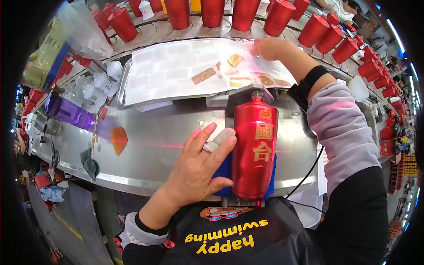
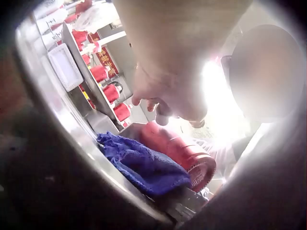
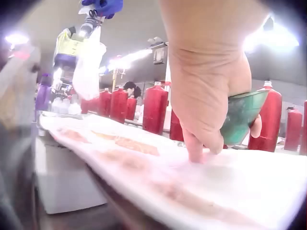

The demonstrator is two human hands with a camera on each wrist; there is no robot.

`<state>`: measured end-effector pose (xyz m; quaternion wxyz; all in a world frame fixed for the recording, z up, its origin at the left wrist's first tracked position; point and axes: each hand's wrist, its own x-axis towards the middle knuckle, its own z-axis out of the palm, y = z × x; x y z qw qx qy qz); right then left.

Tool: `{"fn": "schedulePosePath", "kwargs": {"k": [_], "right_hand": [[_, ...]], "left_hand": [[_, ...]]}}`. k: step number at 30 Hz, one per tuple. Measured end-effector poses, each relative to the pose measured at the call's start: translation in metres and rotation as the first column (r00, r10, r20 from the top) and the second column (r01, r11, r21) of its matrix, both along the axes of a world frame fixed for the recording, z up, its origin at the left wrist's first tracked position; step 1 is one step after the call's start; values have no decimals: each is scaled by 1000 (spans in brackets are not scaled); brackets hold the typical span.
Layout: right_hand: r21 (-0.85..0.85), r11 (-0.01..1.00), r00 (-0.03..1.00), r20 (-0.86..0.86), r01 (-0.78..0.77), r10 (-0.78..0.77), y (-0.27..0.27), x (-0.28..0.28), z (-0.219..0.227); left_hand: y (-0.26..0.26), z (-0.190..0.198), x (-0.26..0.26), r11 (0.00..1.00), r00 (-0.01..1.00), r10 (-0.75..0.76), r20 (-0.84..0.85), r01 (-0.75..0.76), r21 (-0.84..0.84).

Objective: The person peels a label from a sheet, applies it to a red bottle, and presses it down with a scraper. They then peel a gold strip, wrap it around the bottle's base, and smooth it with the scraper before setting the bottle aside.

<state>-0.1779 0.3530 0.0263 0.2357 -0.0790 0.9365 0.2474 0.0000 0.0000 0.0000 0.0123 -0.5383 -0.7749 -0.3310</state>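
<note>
The red bottle with gold characters (image 1: 255, 150) lies on a blue cloth (image 1: 273, 174), its neck toward the tray; the left wrist view shows its base (image 2: 201, 173) and the cloth (image 2: 144, 165). My left hand (image 1: 201, 165) is beside it, fingers spread, a covered fingertip close to its side; contact is unclear. At the far right edge of the white sheet (image 1: 163, 66), my right hand (image 1: 269, 47) reaches down. In the right wrist view this hand (image 3: 206, 96) grips a green piece (image 3: 242, 117), with a fingertip on the sheet. Gold decals (image 1: 203, 76) lie on the sheet.
Red bottles (image 1: 179, 13) line the curved conveyor behind the tray. White-capped bottles (image 1: 105, 83), a purple bottle (image 1: 68, 111), an orange piece (image 1: 118, 140) and a dark green piece (image 1: 89, 164) are at the left. A black cable (image 1: 309, 172) runs at the right.
</note>
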Motion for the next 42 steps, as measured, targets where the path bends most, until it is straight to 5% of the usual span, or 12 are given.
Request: {"fn": "schedulePosePath", "kwargs": {"k": [2, 5, 8, 11, 14, 18, 21, 22, 32, 35, 39, 42], "right_hand": [[-16, 1000, 998, 62, -10, 11, 5, 7, 11], [-342, 919, 975, -165, -197, 147, -11, 15, -9], [-387, 920, 995, -99, -67, 31, -23, 27, -17], [-377, 919, 993, -70, -113, 93, -28, 21, -16], [-551, 825, 989, -15, -129, 144, -13, 10, -10], [-682, 721, 975, -217, -121, -42, -12, 6, -29], [-669, 719, 982, -143, -189, 125, -24, 8, -16], [-732, 658, 984, -151, -178, 99, -24, 5, -17], [-771, 630, 996, -82, -90, 42, -47, -8, 5], [-756, 629, 982, -176, -183, 75, -62, 18, 40], [-781, 529, 943, -297, -331, 152, -88, 35, 74], [-824, 492, 957, -278, -280, 78, -75, 39, 82]], "left_hand": [[-1, -3, 10, 1000, 999, 0, 32, 0, 23], [-14, -7, -15, 995, 992, 14, 125, -26, 99], [-16, -14, -20, 994, 994, 11, 106, -23, 110], [-17, -19, -24, 994, 994, 2, 109, -14, 109], [-17, -23, -22, 992, 992, -8, 127, -9, 128], [-20, -26, -22, 988, 991, 7, 131, -27, 149], [-21, -24, -19, 987, 990, 10, 140, -32, 155], [-22, -25, -20, 987, 990, 10, 141, -32, 156], [-36, 2, -80, 994, 988, 60, 139, -72, 84], [-31, 29, -102, 982, 923, 157, 352, -184, 44], [25, 20, -170, 955, 968, 248, 45, -252, 158], [46, 34, -189, 994, 878, 61, 475, -95, 47]]}}
